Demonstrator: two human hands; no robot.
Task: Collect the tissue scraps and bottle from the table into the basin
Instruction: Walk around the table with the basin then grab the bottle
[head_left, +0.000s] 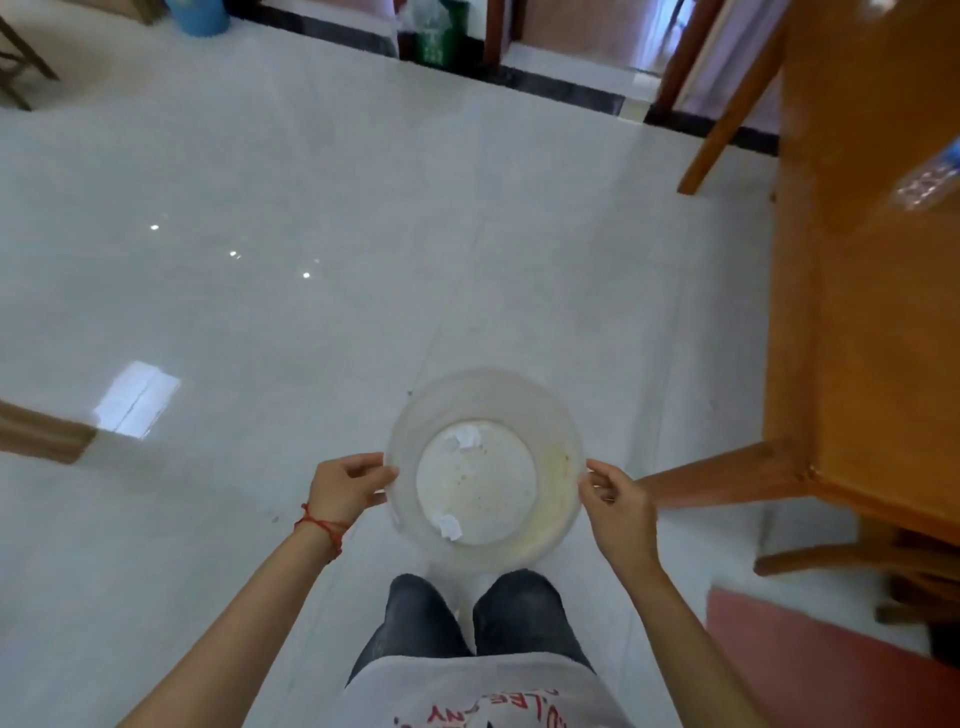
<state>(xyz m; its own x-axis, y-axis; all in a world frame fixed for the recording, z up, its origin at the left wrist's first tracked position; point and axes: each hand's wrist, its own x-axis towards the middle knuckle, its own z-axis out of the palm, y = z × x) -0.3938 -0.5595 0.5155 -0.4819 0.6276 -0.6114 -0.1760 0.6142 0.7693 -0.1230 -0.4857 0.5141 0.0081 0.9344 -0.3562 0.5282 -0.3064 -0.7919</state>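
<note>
Pale glossy floor tiles (260, 218) fill most of the view, with small light spots and a bright window reflection on the left. At the far left edge a wooden piece (44, 431) juts in, blurred. At the top left stands a blue bucket (200, 15), and further along the far wall a green bin (439, 31) sits by a dark skirting strip.

Lower down, the left hand (348, 488) grips the left rim of a translucent plastic basin (563, 467), thumb over the edge and fingers under it. A red string bracelet (322, 527) circles that wrist. The basin is held level above the floor, in front of the person's dark trousers (514, 613), and its inner wall shows yellowish staining on the right. Inside lie 2 crumpled tissue scraps: one tissue scrap (465, 436) at the far side of the bottom, another tissue scrap (449, 527) at the near side, well apart from each other.

The right hand (621, 512) pinches the right rim of the basin in the same way, so both hands are closed on it at opposite sides.

To the right stands an orange-brown wooden table (872, 332). On its top, at the frame's right edge, a clear plastic bottle (930, 179) lies tilted, partly cut off and blurred. A red mat (810, 660) lies at the lower right.
</note>
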